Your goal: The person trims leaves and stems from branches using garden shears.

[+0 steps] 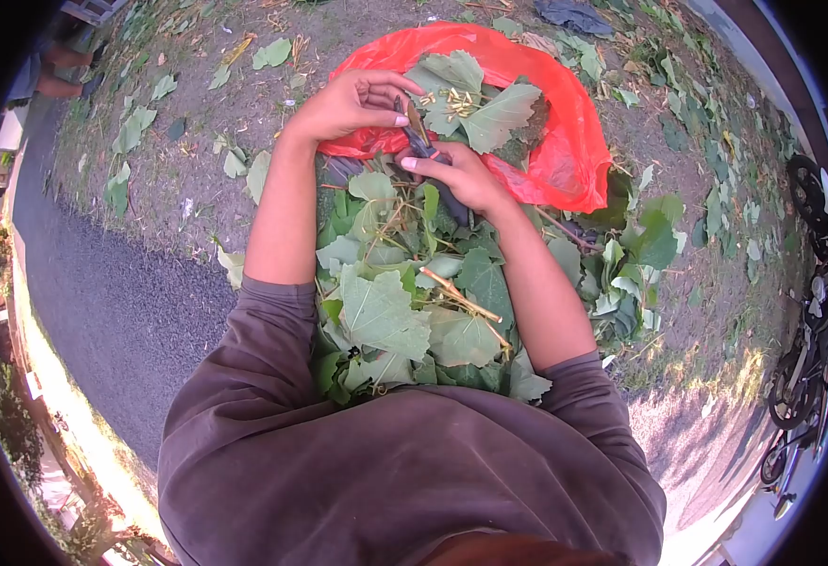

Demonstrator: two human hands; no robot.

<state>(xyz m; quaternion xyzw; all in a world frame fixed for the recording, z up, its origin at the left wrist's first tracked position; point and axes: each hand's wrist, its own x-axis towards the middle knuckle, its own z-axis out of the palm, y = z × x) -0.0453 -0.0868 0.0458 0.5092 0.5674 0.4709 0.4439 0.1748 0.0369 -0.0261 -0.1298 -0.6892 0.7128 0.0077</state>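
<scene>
My right hand (463,177) is wrapped around dark-handled pruning shears (420,141), whose blades point up toward my left hand. My left hand (352,106) has its fingers curled and thumb bent in beside the blades; what it pinches, if anything, is too small to make out. Just beyond both hands a red plastic bag (574,151) lies spread on the ground. On it rest broad green leaves (501,118) with a small heap of short cut stem pieces (459,102). Below my hands, a pile of leafy vine cuttings (385,311) fills the space between my forearms, with bare brown stems (461,297) on top.
Loose leaves (133,130) are scattered over the soil around me. More leafy cuttings (650,241) lie to the right. Grey asphalt (140,292) runs along the left, and bicycles or motorbikes (796,377) stand at the right edge. Another person's legs (60,71) show at upper left.
</scene>
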